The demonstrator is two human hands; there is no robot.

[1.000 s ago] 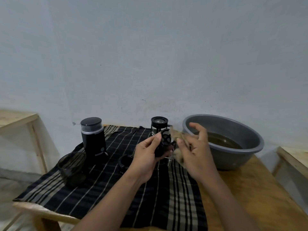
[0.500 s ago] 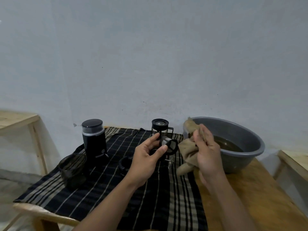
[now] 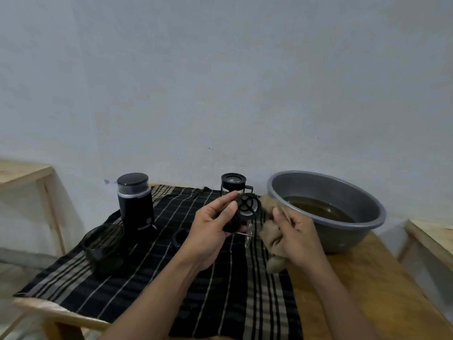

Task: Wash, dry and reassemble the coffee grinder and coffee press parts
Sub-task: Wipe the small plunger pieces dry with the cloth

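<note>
Frame centre: left hand pinches black plunger assembly; right hand, just beside, clenched round tan cloth; coffee grinder upright centre-left; press beaker behind hands; grey basin right.

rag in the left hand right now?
No, the right hand grips the tan rag, while the left hand holds the black press filter part.
</note>
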